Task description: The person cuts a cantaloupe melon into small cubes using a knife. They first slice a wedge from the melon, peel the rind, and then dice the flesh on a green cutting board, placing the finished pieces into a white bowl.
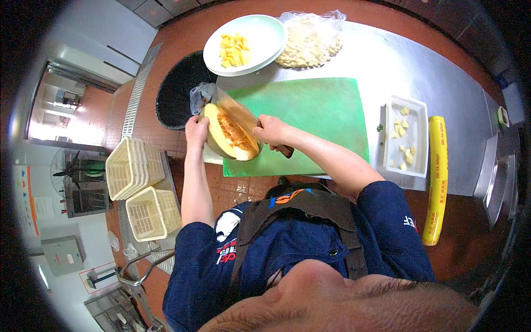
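My left hand (pixel 196 132) grips the outer side of a halved melon (pixel 214 130) at the left edge of a green cutting board (pixel 307 124). The melon is tilted, with its orange, seedy hollow facing right. In my right hand (pixel 270 129) is the dark handle of a cleaver (pixel 236 108). Its broad blade lies along the melon's hollow; whether the edge touches the flesh I cannot tell. Beyond the board, a round white plate (pixel 267 45) holds diced yellow fruit (pixel 235 50).
A lined black bin (pixel 172 93) stands left of the board. A clear bag of pale pieces (pixel 309 43) sits beside the plate. Rightward are a white tray (pixel 387 137) with pale chunks and a yellow wrap roll (pixel 435 178). Cream plastic baskets (pixel 132 170) stand at left.
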The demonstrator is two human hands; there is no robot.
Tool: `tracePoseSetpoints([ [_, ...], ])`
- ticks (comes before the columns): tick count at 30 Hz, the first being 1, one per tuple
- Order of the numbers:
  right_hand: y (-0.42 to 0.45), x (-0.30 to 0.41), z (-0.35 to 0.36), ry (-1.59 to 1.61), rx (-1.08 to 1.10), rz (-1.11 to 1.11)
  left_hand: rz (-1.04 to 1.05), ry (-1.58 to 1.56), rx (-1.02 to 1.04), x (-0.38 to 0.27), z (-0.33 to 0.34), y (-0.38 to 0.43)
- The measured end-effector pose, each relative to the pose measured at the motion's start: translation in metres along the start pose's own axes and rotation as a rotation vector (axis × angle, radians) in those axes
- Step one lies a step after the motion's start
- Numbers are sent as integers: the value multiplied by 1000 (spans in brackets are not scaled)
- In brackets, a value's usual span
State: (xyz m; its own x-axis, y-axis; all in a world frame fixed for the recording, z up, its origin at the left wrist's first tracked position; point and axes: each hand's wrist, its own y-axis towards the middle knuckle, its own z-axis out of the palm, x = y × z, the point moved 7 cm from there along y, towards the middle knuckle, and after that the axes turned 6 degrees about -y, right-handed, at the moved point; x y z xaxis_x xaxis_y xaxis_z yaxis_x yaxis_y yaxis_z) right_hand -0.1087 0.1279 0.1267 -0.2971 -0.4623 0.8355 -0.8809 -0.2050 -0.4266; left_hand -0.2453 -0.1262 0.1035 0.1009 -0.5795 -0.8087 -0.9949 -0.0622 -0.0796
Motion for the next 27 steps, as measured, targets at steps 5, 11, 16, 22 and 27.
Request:
tracePoseSetpoints([
  [5, -12, -8, -5, 44, -30, -47, 29, 128, -25, -25, -17, 0],
  [11, -15, -18, 2, 83, 6, -74, -100, -45, 27, -50, -34, 3],
  [16, -16, -31, 16, 267, 15, -22, -354, -393, 85, -44, -63, 30],
  [22, -24, -1, 9, 220, -129, -109, -167, -1027, 314, -29, -81, 48],
  [27, -17, 49, 25, 3, -470, -305, -137, -1169, 321, 33, -102, 67],
])
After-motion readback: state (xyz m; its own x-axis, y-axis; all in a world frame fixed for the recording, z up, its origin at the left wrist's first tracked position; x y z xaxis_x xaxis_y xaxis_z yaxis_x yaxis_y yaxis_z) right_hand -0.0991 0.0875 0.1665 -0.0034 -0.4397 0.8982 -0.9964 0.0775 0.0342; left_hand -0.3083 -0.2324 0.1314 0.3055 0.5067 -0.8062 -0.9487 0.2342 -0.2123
